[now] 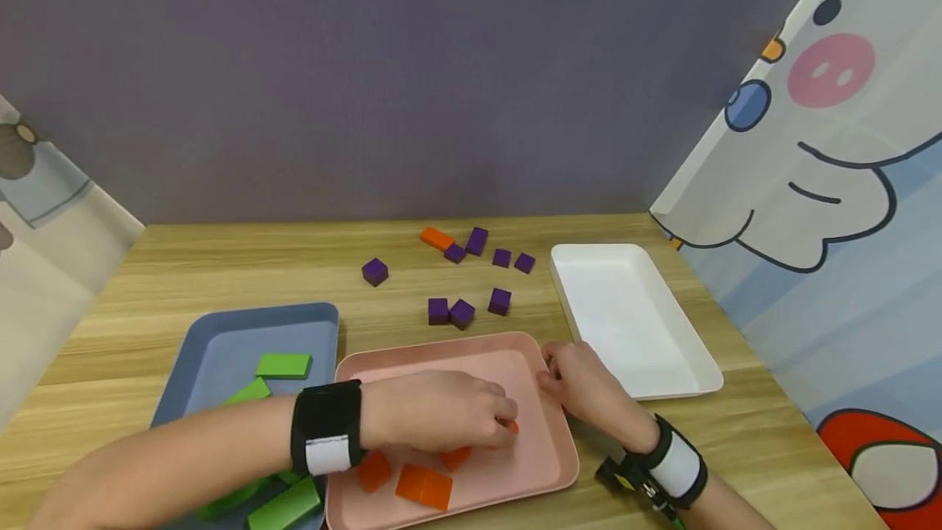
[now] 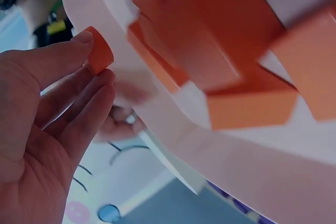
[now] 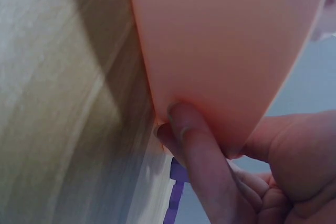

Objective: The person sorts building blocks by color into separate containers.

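My left hand [image 1: 441,411] reaches across the pink tray [image 1: 531,456] and pinches a small orange block [image 2: 101,51] between thumb and fingertips, above the tray floor. Several other orange blocks [image 1: 423,487] lie in the tray, left of and below the hand; the left wrist view shows them close up and partly blurred. My right hand [image 1: 589,383] grips the tray near its far right corner. In the right wrist view, its fingers [image 3: 197,140] press against the tray's outer wall while the thumb reaches over the rim.
A blue tray [image 1: 261,314] with several green blocks [image 1: 284,366] stands left, partly under my forearm. To the right is a white tray [image 1: 625,309]. Several purple blocks [image 1: 437,312] and one orange block [image 1: 437,238] lie on the wooden table behind, before a grey wall.
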The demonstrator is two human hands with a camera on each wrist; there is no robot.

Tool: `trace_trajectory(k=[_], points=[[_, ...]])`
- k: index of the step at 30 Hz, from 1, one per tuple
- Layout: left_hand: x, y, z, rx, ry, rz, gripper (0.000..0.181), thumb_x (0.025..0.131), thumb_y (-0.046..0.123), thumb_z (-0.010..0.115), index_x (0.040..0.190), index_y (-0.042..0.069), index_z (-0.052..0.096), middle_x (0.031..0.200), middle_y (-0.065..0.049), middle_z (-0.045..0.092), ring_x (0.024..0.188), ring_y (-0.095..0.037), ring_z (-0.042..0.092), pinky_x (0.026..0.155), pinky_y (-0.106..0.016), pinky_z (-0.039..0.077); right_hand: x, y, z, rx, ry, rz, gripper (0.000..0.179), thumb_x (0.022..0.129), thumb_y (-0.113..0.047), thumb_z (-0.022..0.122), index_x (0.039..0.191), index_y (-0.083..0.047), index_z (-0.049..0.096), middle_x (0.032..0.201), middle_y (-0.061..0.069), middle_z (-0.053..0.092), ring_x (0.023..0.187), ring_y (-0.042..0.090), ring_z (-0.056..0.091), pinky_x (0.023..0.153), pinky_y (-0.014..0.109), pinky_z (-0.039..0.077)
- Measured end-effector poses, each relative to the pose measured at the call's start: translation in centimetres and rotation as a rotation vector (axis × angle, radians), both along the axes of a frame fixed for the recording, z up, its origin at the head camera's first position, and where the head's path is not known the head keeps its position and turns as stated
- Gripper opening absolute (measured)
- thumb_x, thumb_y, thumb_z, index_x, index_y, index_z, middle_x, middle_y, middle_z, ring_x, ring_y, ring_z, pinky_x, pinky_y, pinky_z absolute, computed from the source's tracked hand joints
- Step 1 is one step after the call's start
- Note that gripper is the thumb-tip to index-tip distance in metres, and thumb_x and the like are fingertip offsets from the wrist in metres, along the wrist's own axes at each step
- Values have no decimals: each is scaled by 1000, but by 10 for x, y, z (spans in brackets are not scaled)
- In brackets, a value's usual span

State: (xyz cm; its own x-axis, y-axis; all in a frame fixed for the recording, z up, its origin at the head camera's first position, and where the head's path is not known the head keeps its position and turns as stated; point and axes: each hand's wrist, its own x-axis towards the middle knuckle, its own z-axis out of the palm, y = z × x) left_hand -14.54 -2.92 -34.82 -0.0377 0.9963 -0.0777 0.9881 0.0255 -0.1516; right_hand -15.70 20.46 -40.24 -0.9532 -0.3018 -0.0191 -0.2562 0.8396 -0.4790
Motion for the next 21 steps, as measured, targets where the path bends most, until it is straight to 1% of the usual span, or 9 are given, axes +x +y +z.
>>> trace_trajectory(k=[2, 4, 5, 6, 9, 13, 18, 21], points=[[7, 2, 0, -23, 45, -24, 15, 92, 24, 70, 104, 31, 65, 95, 14, 54, 85, -1, 52, 73, -9, 43, 0, 1, 0, 2, 12, 6, 9, 85, -5, 67, 79, -9, 62, 50, -9, 44, 45, 4, 40, 42, 19, 31], [12, 5, -3, -32, 65, -56, 12, 96, 21, 63, 100, 32, 65, 90, 15, 54, 80, -1, 52, 65, -9, 41, 0, 1, -1, 3, 18, 9, 9, 85, -5, 67, 79, -9, 62, 49, -9, 43, 45, 4, 40, 42, 18, 31], [14, 6, -5, -32, 62, -71, 15, 98, 18, 59, 98, 32, 66, 88, 15, 54, 78, 0, 52, 62, -9, 39, 0, 1, -1, 1, 18, 7, 9, 85, -5, 67, 79, -9, 62, 49, -9, 43, 45, 4, 40, 43, 18, 31], [15, 8, -7, -35, 62, -86, 16, 98, 18, 59, 97, 32, 66, 87, 15, 54, 77, 0, 53, 61, -9, 39, 0, 1, -1, 1, 17, 6, 9, 85, -5, 67, 79, -9, 62, 49, -9, 43, 45, 4, 40, 43, 18, 31], [16, 11, -11, -41, 20, -105, 17, 99, 18, 58, 96, 32, 68, 86, 15, 56, 75, 0, 53, 58, -9, 40, -1, 1, -2, 0, 0, -2, 10, 86, -5, 67, 79, -9, 61, 49, -9, 42, 46, 5, 40, 43, 19, 30], [15, 12, -13, -64, -31, -90, 17, 99, 21, 57, 95, 33, 68, 87, 15, 57, 74, 0, 52, 59, -10, 41, -1, 0, -2, 1, -11, -8, 10, 86, -6, 67, 79, -9, 61, 50, -8, 43, 47, 6, 41, 43, 19, 31], [16, 15, -18, -117, -108, -90, 18, 99, 21, 58, 95, 35, 68, 90, 17, 59, 74, 0, 53, 63, -11, 43, -1, 0, -1, 9, 9, -2, 12, 85, -5, 67, 76, -10, 59, 50, -9, 43, 47, 5, 40, 43, 18, 31], [17, 15, -21, -143, -122, -89, 18, 99, 20, 58, 97, 35, 69, 95, 17, 62, 77, 0, 55, 65, -11, 45, -1, 0, -1, 11, 13, 0, 13, 85, -5, 67, 76, -10, 59, 50, -9, 42, 46, 5, 40, 43, 18, 30]])
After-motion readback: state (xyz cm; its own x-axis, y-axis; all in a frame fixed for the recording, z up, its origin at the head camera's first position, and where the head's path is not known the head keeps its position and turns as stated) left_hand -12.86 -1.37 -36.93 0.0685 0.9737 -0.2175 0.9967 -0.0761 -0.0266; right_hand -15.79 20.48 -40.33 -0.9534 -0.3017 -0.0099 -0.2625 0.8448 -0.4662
